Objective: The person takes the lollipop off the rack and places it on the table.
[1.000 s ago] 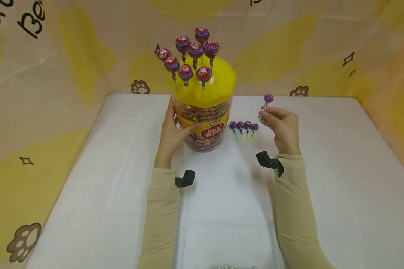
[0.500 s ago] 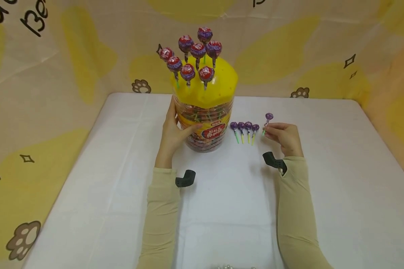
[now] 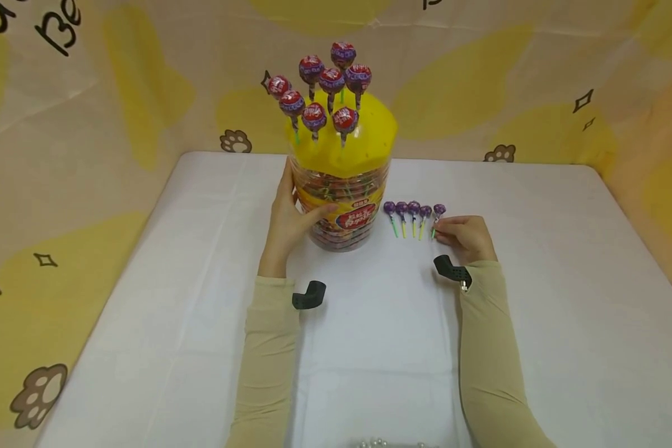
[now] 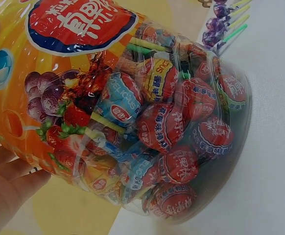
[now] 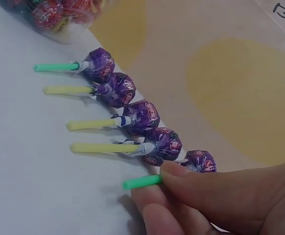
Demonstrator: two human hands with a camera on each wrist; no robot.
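A clear ribbed jar (image 3: 341,239) with a yellow lid (image 3: 369,149) stands at the table's back middle, full of wrapped lollipops. My left hand (image 3: 288,224) grips its left side, thumb across the front label. Several red-and-purple lollipops (image 3: 345,119) stand upright out of the lid. To the jar's right, purple lollipops (image 3: 414,207) lie in a row on the table, sticks toward me. At the row's right end my right hand (image 3: 467,238) pinches the green stick (image 5: 141,182) of a purple lollipop (image 5: 200,160) between thumb and fingers. Part of that lollipop is hidden behind the thumb in the right wrist view.
A white cloth covers the table (image 3: 369,348), whose back edge meets a patterned yellow backdrop (image 3: 453,93). Both wrists carry black camera mounts (image 3: 309,295). White beads (image 3: 378,443) show at the near edge.
My right hand has come down with the purple lollipop and moved it to the right end of the row at table level. My left hand keeps its grip on the jar.
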